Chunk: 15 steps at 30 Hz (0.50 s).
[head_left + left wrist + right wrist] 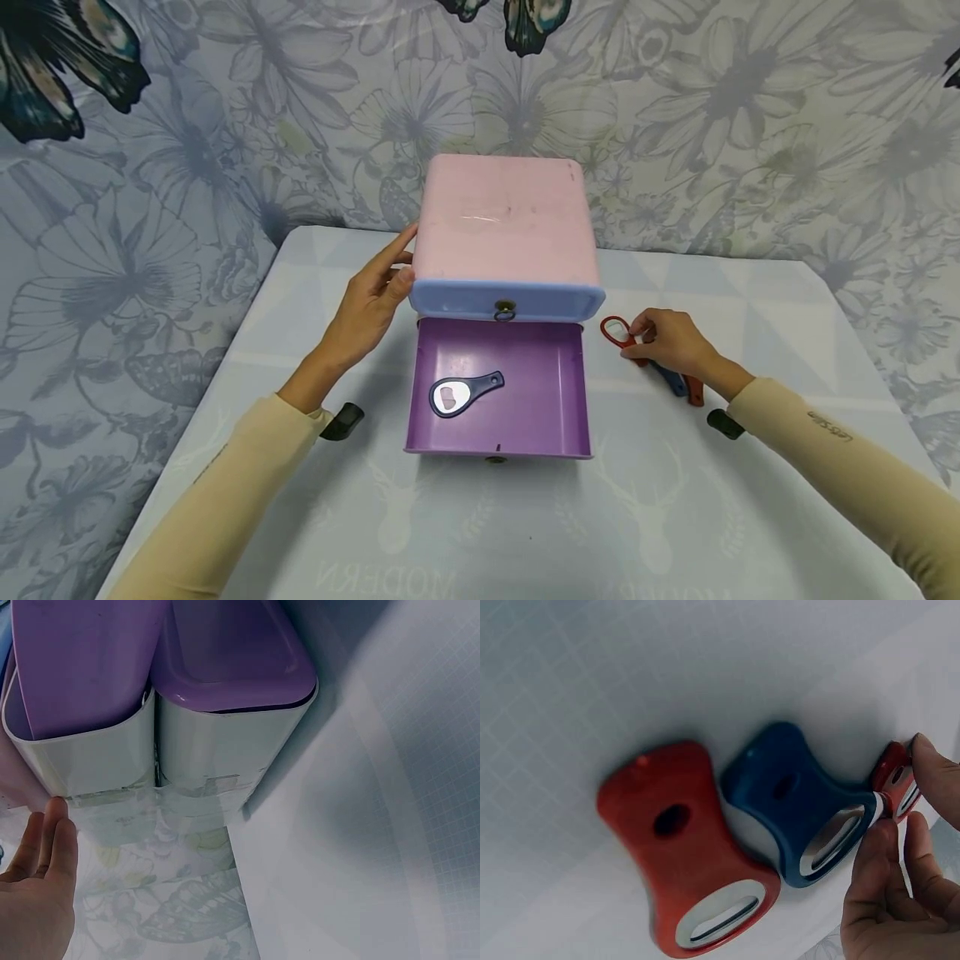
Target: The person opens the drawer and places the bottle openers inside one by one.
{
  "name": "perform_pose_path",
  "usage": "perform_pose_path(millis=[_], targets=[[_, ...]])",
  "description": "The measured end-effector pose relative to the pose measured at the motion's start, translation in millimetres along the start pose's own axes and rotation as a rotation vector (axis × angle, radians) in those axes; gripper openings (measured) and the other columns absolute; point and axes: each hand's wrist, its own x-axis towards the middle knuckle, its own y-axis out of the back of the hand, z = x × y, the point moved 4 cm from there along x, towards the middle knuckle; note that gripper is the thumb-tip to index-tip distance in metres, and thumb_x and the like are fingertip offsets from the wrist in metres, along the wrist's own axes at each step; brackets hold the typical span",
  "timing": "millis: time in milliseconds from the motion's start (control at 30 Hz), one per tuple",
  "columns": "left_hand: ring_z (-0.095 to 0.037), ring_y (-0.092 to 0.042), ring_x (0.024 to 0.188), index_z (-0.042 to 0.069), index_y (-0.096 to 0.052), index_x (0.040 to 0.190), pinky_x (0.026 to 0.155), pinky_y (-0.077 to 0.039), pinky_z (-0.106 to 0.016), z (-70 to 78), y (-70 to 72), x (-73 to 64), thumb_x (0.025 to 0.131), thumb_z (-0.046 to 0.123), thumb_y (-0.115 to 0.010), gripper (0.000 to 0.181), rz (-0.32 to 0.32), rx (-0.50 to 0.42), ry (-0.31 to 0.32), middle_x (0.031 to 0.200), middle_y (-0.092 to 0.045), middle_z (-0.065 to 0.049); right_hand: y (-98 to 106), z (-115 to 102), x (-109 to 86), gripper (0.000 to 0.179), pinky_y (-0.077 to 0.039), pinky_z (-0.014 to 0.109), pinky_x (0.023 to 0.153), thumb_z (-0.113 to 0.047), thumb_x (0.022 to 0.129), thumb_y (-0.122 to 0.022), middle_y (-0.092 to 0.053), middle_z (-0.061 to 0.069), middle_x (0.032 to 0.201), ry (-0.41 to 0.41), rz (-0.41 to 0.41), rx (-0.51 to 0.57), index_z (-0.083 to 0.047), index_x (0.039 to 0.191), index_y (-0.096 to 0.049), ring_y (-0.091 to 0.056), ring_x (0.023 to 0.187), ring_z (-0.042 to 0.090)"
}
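A small drawer cabinet (506,217) has a pink top, a blue upper drawer front (457,298) with a ring pull, and a purple lower drawer (536,383) pulled out. My left hand (367,308) rests against the cabinet's left side, fingers extended. Inside the purple drawer lies a dark blue bottle opener (480,386) with a shiny oval plate. Right of the cabinet, my right hand (671,342) pinches a small red bottle opener (889,774) between thumb and fingers. Beside that hand, a blue bottle opener (780,787) and a larger orange-red one (682,847) lie on the table.
The cabinet stands near the back of a pale patterned table (480,533). Behind it hangs a floral wall covering (675,150) with dark butterflies. In the left wrist view, the cabinet's white lower casing (217,742) holds a shut purple drawer (240,660) beneath the pulled-out one.
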Motion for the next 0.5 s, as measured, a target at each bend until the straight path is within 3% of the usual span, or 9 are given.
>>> perform_pose_path(millis=[267, 500], targets=[[-0.027, -0.060, 0.112, 0.042, -0.030, 0.156, 0.095, -0.042, -0.043, 0.3, -1.2, -0.5, 0.104, 0.051, -0.045, 0.055, 0.003, 0.005, -0.001, 0.137, -0.055, -0.012, -2.6, -2.6, 1.6, 0.031, -0.051, 0.034, 0.077, -0.015, 0.085, -0.081, -0.069, 0.011, 0.095, 0.065, -0.037, 0.026, 0.000, 0.107, -0.066, -0.065, 0.088, 0.022], [-0.026, -0.060, 0.111, 0.042, -0.031, 0.156, 0.094, -0.042, -0.041, 0.2, -2.9, 0.7, 0.103, 0.054, -0.045, 0.056, 0.005, 0.004, -0.001, 0.137, -0.055, -0.012, -1.4, -3.0, -0.8, 0.021, -0.051, 0.031, 0.074, -0.016, 0.086, -0.081, -0.071, 0.007, 0.094, 0.092, -0.039, 0.009, -0.005, 0.101, -0.072, -0.068, 0.086, 0.020]])
